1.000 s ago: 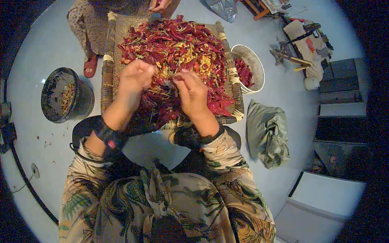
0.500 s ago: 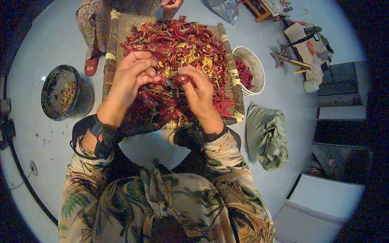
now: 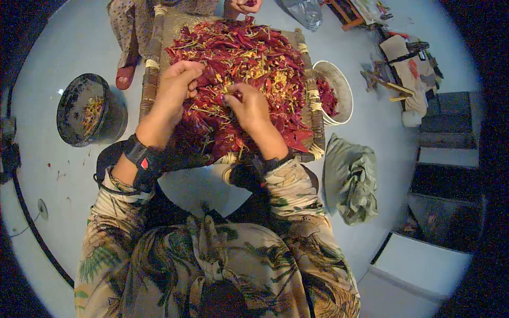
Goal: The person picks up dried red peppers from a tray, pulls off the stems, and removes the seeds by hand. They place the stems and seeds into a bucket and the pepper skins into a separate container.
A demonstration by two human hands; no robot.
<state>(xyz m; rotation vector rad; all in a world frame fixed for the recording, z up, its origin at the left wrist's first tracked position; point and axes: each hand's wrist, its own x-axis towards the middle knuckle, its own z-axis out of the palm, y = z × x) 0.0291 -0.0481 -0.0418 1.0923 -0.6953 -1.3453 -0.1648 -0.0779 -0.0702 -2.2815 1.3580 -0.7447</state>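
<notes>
A heap of dried red chili peppers (image 3: pixel 233 47), mixed with pale stems and yellow seeds, covers a low woven stool (image 3: pixel 177 24) with a wooden frame. Above its left part, my left hand (image 3: pixel 177 87) is closed, thumb and forefinger pinching a dark red dried chili (image 3: pixel 211 75). My right hand (image 3: pixel 250 108) is a little lower and to the right. Its curled fingers grip a small dark red chili piece (image 3: pixel 237 96), mostly covered by the fingers.
On the left stands a black bucket (image 3: pixel 114 119) with stems and scraps inside. A white bucket (image 3: pixel 339 87) holding red chili pieces is right of the stool, near a grey-green sack (image 3: pixel 350 180). Across the stool sits another person, whose hand (image 3: pixel 244 6) holds something dark red.
My left hand has gone from loosely curled fingers to a pinch on a chili. My right hand has turned, its fingertips now pointing left. The whole view has shifted slightly.
</notes>
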